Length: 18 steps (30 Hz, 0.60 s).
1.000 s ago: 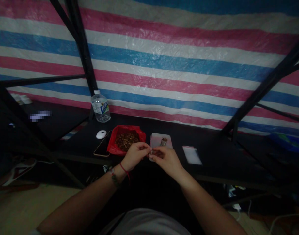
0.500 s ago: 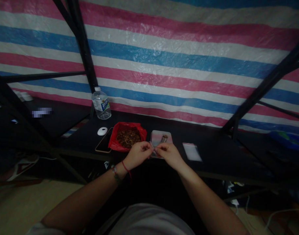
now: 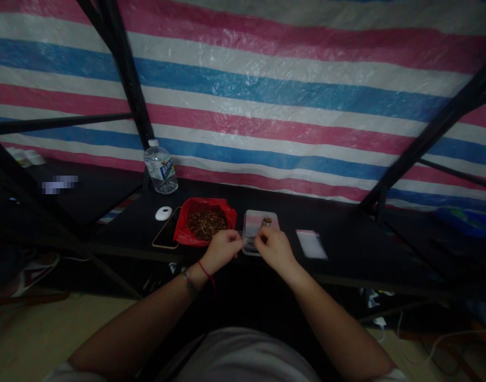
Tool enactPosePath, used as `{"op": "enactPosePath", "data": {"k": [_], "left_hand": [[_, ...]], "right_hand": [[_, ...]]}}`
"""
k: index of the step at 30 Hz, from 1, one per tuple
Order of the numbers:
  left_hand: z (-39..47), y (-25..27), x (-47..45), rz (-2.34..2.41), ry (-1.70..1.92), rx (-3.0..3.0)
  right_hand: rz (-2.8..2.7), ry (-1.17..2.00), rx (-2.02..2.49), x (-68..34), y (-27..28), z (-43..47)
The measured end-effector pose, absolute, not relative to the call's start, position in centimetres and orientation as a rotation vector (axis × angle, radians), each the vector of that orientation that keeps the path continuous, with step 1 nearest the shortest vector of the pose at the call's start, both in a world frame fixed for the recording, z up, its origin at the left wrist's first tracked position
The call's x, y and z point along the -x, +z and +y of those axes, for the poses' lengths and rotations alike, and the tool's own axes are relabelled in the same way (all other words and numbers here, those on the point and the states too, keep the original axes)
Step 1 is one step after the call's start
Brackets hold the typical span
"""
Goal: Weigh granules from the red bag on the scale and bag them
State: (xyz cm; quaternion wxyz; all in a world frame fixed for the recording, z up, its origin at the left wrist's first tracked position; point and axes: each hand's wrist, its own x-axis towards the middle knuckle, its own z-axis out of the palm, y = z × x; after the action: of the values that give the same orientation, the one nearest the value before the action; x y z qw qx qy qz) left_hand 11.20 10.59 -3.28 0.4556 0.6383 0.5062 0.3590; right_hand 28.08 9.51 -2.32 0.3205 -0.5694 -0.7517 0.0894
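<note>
Left hand (image 3: 225,246) and right hand (image 3: 276,248) have moved slightly apart, both pinching clear plastic (image 3: 249,242) between them.

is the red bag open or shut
Open: the red bag has its rim spread wide, baring the brown pieces inside.

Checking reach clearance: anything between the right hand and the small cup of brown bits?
Nothing visible. The right hand is in front of the cup, hiding its lower part; contact can't be told. The red bag lies off left.
</note>
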Motion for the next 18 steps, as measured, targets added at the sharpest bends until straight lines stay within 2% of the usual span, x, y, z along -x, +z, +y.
{"op": "enactPosePath", "data": {"k": [7, 13, 18], "left_hand": [[9.7, -2.9, -11.4, 1.166, 0.864, -1.568], [9.2, -2.5, -11.0, 1.078, 0.811, -1.842], [9.2, -1.0, -9.6, 1.035, 0.978, -2.378]], "right_hand": [[-2.187, 0.295, 1.064, -28.6, -2.2, 9.0], [-2.322, 0.381, 1.147, -28.3, -2.1, 8.8], [-2.241, 0.566, 1.177, -28.7, -1.2, 9.0]]}}
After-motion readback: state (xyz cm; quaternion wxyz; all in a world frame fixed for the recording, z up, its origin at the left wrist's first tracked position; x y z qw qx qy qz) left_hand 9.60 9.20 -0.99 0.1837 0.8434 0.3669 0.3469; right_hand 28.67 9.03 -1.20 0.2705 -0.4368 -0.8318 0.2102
